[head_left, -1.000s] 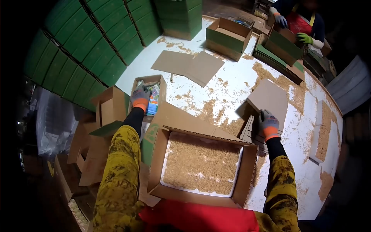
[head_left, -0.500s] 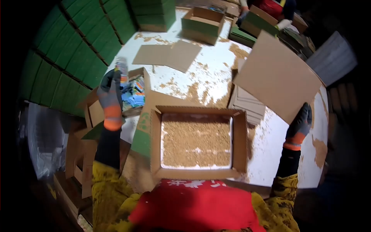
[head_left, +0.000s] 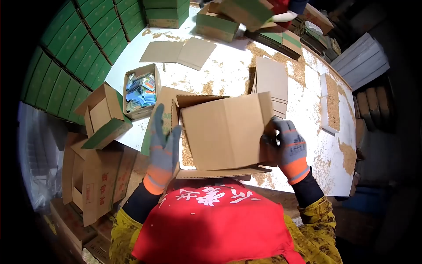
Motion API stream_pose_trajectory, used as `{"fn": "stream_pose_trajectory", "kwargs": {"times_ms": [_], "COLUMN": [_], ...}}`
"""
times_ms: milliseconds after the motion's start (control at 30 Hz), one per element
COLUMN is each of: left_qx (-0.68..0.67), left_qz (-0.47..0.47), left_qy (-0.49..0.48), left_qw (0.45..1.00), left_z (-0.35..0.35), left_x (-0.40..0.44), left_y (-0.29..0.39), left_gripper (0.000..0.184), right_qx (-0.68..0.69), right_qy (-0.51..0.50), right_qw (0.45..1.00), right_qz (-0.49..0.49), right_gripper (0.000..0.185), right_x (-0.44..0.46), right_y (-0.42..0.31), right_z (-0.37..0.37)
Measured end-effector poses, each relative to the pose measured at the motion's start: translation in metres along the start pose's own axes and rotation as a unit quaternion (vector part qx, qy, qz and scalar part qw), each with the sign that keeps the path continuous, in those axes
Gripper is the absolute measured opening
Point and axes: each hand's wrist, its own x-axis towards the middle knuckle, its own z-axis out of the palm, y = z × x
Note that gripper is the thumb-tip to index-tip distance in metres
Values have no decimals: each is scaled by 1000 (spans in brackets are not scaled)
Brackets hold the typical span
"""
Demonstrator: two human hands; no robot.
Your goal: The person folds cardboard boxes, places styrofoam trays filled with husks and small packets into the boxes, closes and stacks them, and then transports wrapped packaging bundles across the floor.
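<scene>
A cardboard sheet (head_left: 220,132) with a crease down it lies tilted across the opening of a cardboard box (head_left: 211,174). My right hand (head_left: 288,147), in a grey and orange glove, pinches the sheet's right edge. At the box's left wall, my left hand (head_left: 161,152) has its fingers stretched apart and no object shows in it; whether it touches the wall I cannot tell. A strip of brown granular material (head_left: 187,152) shows inside the box, left of the sheet. The sheet hides the rest of the contents.
A small box of colourful packets (head_left: 141,112) stands at the left, beside an open green-and-brown box (head_left: 105,116). Stacked green boxes (head_left: 74,57) line the far left. Flat sheets (head_left: 271,81) lie behind the box. Across the table, a person's arm (head_left: 283,16) is near other boxes.
My right hand has brought the cardboard sheet from the right onto the box. My left hand has moved from the packets to the box's left side; the packet-like item it held no longer shows.
</scene>
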Motion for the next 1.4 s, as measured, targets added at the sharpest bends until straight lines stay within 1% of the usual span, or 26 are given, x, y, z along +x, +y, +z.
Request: {"fn": "stream_pose_trajectory", "kwargs": {"times_ms": [33, 100, 167, 233, 300, 367, 400, 433, 467, 500, 567, 600, 633, 700, 733, 767, 800, 867, 967, 1000, 1100, 1133, 1200, 1233, 1300, 1400], "left_qx": [-51, -14, -51, -139, -72, -16, 129, 271, 404, 158, 87, 52, 32, -35, -22, -11, -85, -64, -100, -108, -139, -161, -193, -204, -102, -17], "left_qz": [-82, 7, -40, -189, -129, -85, 28, 138, 243, 65, -9, -47, 18, -157, -203, -248, -248, -278, -292, -281, -222, -201, -172, -161, -63, -30], "left_qy": [-21, -39, -42, -62, -63, -68, -78, -88, -101, -105, -165, -193, -175, -247, -222, -196, -137, -199, -162, -129, -28, -11, 25, 46, 165, 319], "left_qw": [995, 999, 997, 970, 987, 994, 988, 949, 876, 980, 982, 979, 984, 956, 953, 949, 955, 938, 937, 945, 965, 966, 966, 965, 979, 947], "left_z": [5, 3, 3, -1, -4, -6, -8, -13, -15, -16, -29, -32, -34, -35, -20, -5, 10, 13, 16, 18, 16, 9, -20, -47, -117, -223], "left_x": [-1, -6, 0, 4, 2, 2, 3, 2, 1, 0, 11, 15, 8, -11, -13, -15, -19, -13, -23, -29, -22, -20, -19, -14, -18, -16], "left_y": [5, -27, -20, 1, -12, -16, -24, -40, -46, -45, 8, 25, 8, -70, -63, -56, -54, -71, -50, -45, -25, -10, -11, -30, -104, -172], "left_gripper": [62, 60, 57, 57, 57, 55, 54, 52, 51, 45, 43, 42, 41, 42, 46, 51, 62, 63, 70, 72, 74, 71, 61, 54, 42, 42], "right_qx": [-69, -130, -86, -139, -257, -252, -250, -154, -79, -3, 152, 311, 436, 589, 623, 508, 500, 426, 460, 517, 603, 656, 673, 629, 685, 631], "right_qy": [-5, -35, -85, -173, -271, -284, -292, -235, -172, -107, -21, -78, -77, -137, -198, -221, -232, -143, -107, -153, -134, -140, -140, -163, -161, -187], "right_qw": [996, 986, 970, 954, 917, 913, 909, 946, 964, 974, 976, 947, 895, 785, 741, 820, 823, 882, 869, 826, 774, 717, 712, 754, 700, 753], "right_qz": [-50, -102, -209, -201, -139, -151, -159, -164, -185, -201, -155, -7, 57, 136, 154, 144, 139, 142, 147, 166, 139, 188, 144, 97, 123, 13], "right_gripper": [32, 31, 25, 29, 41, 41, 41, 19, 22, 25, 39, 47, 53, 64, 70, 78, 85, 90, 78, 72, 65, 63, 59, 55, 50, 34], "right_x": [9, 22, 32, 29, 24, 18, 17, 16, 18, 23, 33, 32, 31, 24, 11, 0, -11, -15, -22, -21, -8, 0, 32, 44, 80, 137], "right_y": [-6, -12, -24, -20, -15, -10, -9, -17, -20, -22, 0, 16, 38, 78, 95, 106, 95, 58, 71, 74, 60, 54, 17, 22, -17, -45], "right_z": [-7, 0, 18, 42, 50, 45, 43, 34, 27, 19, 15, 2, 1, 27, 48, 81, 102, 122, 136, 132, 116, 110, 100, 117, 138, 222]}}
